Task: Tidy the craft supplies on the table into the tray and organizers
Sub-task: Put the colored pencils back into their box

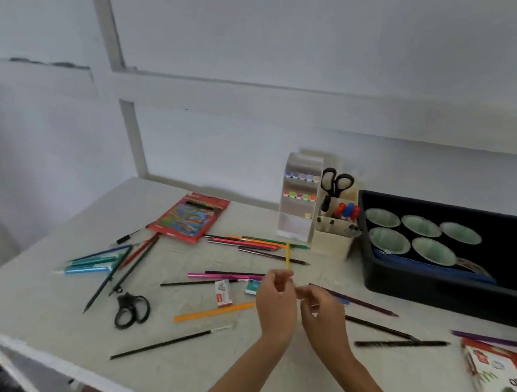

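Most of the tidying is yet to do, I judge. Nearest on the counter (264,379) lie a brush (170,342), scissors (131,310), an orange pencil (214,311) and, at the right edge, a pastel box (504,387) — all loose.

Above the middle the left hand (276,305) pinches a yellow pencil (287,255) upright. The right hand (323,316) is just beside it with fingers curled, and I cannot tell whether it holds anything.

Around the hands lie erasers (222,296), dark pencils (401,344) and markers (89,266). Farther back are a row of pencils (256,243) and a red pack (190,217).

At the back the organizer (333,244) already holds pens and a second pair of scissors, the rack (297,225) has small pots, and the tray (431,288) carries cups (388,240) — the only sorted part.
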